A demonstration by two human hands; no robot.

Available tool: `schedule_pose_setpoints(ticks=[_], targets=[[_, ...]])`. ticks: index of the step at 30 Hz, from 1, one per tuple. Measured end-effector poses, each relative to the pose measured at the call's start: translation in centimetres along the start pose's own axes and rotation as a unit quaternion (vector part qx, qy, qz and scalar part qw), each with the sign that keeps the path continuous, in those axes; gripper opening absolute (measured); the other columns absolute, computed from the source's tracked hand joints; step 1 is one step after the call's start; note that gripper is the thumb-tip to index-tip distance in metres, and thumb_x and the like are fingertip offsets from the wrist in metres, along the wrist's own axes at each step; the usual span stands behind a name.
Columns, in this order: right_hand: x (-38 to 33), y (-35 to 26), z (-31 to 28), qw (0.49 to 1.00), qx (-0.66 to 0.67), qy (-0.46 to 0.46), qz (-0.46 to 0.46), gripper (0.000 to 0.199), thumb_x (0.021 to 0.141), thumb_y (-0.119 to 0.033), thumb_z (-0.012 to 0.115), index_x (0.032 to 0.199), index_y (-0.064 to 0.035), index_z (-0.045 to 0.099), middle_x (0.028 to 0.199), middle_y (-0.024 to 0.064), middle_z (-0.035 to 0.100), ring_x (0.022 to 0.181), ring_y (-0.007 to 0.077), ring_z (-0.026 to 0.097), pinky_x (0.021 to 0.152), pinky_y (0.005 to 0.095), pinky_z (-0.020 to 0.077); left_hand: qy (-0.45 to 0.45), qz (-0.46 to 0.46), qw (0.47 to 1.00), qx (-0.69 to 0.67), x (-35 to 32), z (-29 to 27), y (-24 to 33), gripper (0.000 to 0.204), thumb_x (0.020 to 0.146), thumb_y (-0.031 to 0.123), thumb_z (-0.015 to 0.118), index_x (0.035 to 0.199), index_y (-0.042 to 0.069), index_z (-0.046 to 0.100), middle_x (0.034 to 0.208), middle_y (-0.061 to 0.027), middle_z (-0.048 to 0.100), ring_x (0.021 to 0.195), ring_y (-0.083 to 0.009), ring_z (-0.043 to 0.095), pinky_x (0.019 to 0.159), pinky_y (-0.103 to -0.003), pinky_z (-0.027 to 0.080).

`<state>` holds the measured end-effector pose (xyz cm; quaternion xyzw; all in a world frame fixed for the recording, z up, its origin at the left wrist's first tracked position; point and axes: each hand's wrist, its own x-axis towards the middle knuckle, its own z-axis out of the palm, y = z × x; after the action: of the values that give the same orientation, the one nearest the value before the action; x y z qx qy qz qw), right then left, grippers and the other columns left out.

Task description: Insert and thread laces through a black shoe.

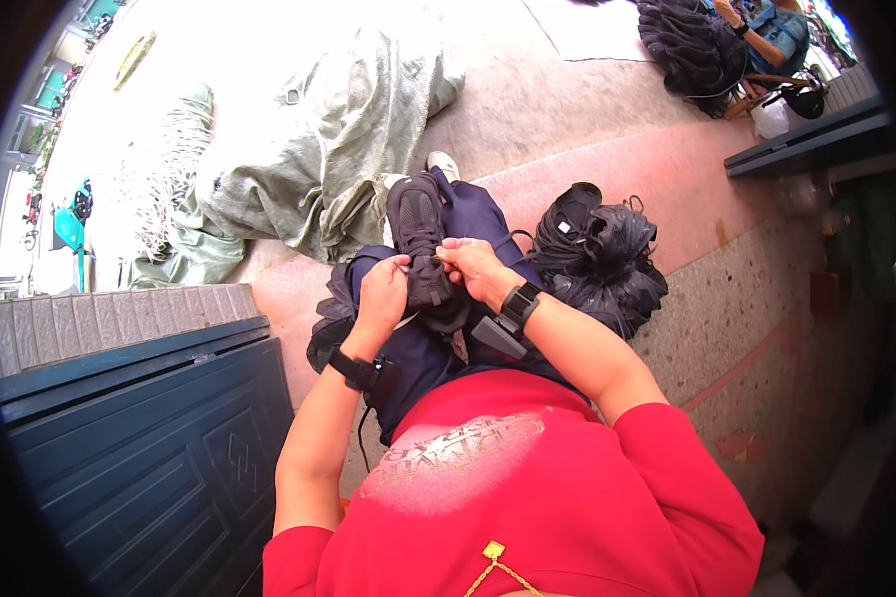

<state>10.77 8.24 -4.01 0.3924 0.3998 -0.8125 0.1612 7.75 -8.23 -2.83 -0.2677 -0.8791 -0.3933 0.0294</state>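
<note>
The left hand (pixel 382 294) and the right hand (pixel 476 267) are a little apart, one at each side of a black lace-up sneaker (pixel 415 214). On both, thumb and fingers are pinched together, apparently on the laces (pixel 423 242), though the strands between the fingertips are too fine to make out for certain. The step in hand looks to be working those laces over the tongue. A next move of this kind would call for a firm pinch on each side and an even pull, with the sneaker kept steady.

The sneaker lies between the hands, propped on the dark trousers (pixel 408 350), its toe seemingly pointing away from the body; most of it extends beyond the fingertips. Right of the sneaker, another black shoe (pixel 572 211) rests against a crumpled black plastic bag (pixel 632 269). Left of the sneaker, dark items by the knee are partly hidden, so their kind is unclear. Beyond it, toward the left, spreads a grey-green tarp (pixel 319 149); nearer the body on that side stands a blue panelled door (pixel 159 448). Far beyond the sneaker, to the right, sits another person (pixel 782 40).
</note>
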Motion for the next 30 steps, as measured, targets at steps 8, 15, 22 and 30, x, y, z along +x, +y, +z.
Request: schedule_pose_setpoints(ticks=[8, 15, 22, 30], targets=[[-0.4, -1.4, 0.4, 0.993, -0.109, -0.035, -0.038, 0.008, 0.076, -0.011, 0.063, 0.077, -0.0060, 0.057, 0.064, 0.0003, 0.056, 0.048, 0.0072, 0.048, 0.040, 0.0199, 0.0366, -0.235, -0.346, 0.887, -0.196, 3.8, -1.1, 3.0, 0.015, 0.085, 0.013, 0.046, 0.087, 0.002, 0.055, 0.052, 0.0050, 0.038, 0.039, -0.0036, 0.032, 0.035, -0.021, 0.025], [-0.6, 0.1, -0.5, 0.920, -0.269, -0.077, -0.273, 0.013, 0.074, -0.004, 0.053, 0.082, 0.0040, 0.060, 0.076, 0.0098, 0.061, 0.069, 0.0145, 0.058, 0.060, 0.0273, 0.0454, -0.162, -0.139, 0.977, -0.013, 2.9, 0.2, 2.1, 0.017, 0.074, 0.016, 0.058, 0.081, 0.001, 0.062, 0.074, -0.0193, 0.060, 0.073, -0.0339, 0.059, 0.065, -0.039, 0.046], [-1.6, -0.1, 0.3, 0.787, -0.412, -0.004, -0.460, 0.019, 0.077, -0.016, 0.054, 0.079, 0.0024, 0.058, 0.079, 0.0175, 0.058, 0.077, 0.0332, 0.056, 0.069, 0.0384, 0.0440, -0.084, -0.106, 0.989, 0.055, 2.6, -0.3, 3.2, 0.017, 0.079, 0.015, 0.051, 0.076, -0.001, 0.056, 0.071, -0.0211, 0.057, 0.071, -0.0372, 0.057, 0.062, -0.043, 0.045], [-3.1, -10.7, -14.9, 0.882, 0.284, 0.205, -0.314, 0.010, 0.077, -0.004, 0.043, 0.068, -0.0082, 0.046, 0.056, 0.0033, 0.044, 0.049, 0.0154, 0.044, 0.048, 0.0293, 0.0397, 0.316, -0.339, 0.659, -0.593, 5.0, -21.6, -8.7, 0.011, 0.075, 0.005, 0.040, 0.074, -0.002, 0.048, 0.066, -0.0102, 0.051, 0.059, -0.0185, 0.048, 0.060, -0.030, 0.042]])
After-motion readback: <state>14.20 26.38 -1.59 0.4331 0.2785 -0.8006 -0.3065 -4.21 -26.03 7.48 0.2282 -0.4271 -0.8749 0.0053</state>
